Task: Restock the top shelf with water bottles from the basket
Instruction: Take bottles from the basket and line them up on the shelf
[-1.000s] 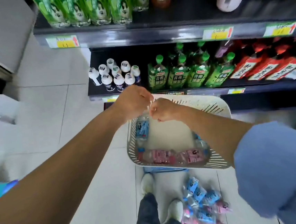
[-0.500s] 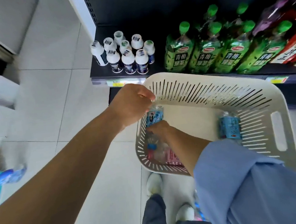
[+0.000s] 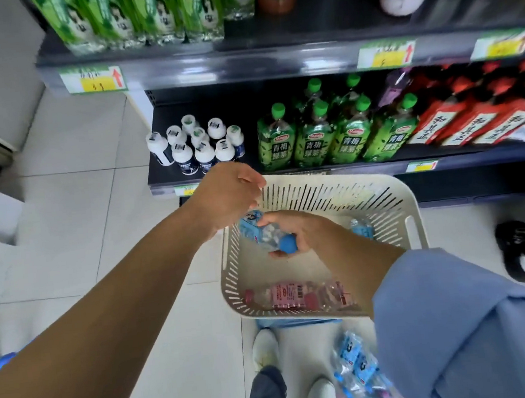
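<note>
The right hand grips a small clear blue-capped plastic water bottle over the cream slotted plastic basket, likely lifting it out for restocking, while the left hand curls at its base (grip holding or not, I cannot tell).

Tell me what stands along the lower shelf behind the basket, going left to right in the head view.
small white bottles → green tea bottles → red-labelled bottles
</note>
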Action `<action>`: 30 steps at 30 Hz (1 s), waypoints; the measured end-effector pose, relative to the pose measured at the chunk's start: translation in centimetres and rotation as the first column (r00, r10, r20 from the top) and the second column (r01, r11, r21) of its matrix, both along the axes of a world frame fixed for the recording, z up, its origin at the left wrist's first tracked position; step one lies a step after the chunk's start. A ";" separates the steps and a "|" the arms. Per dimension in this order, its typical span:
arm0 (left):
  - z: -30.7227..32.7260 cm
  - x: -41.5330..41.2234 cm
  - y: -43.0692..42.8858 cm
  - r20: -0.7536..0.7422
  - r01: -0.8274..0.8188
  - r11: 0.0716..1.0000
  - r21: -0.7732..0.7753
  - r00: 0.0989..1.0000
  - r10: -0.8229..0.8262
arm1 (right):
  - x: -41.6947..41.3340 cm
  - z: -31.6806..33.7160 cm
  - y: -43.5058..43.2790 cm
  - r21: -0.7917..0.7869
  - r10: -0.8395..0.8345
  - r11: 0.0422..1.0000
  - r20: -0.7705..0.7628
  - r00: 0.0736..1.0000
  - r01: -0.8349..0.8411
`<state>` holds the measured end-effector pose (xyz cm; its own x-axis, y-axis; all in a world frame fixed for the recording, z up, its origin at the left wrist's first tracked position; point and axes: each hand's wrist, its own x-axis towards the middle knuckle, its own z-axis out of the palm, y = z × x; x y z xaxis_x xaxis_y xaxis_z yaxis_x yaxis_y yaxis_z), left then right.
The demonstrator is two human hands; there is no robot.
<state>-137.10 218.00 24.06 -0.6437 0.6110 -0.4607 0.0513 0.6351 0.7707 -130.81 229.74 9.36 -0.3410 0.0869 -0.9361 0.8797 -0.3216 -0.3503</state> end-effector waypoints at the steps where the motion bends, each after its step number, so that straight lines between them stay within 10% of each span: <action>1: 1.2 0.1 0.5 -0.008 0.006 1.000 0.007 1.000 -0.006 | 0.2 2.1 0.7 -0.001 0.033 0.999 -0.023 0.999 -0.033; 15: 24.7 0.9 4.3 -0.448 0.222 0.973 0.066 0.878 -0.170 | 3.9 37.8 8.4 0.426 0.488 0.835 -0.281 0.827 -0.348; 30: 38.3 -1.7 5.0 -0.676 0.305 0.928 0.215 0.732 -0.084 | 2.6 59.5 9.3 0.892 0.576 0.451 -0.282 0.767 -0.011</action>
<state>-138.82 222.97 62.33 -0.5657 0.7883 0.2422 0.7006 0.3045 0.6452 -128.25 239.00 68.90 -0.8629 0.4808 -0.1560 0.4536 0.6003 -0.6587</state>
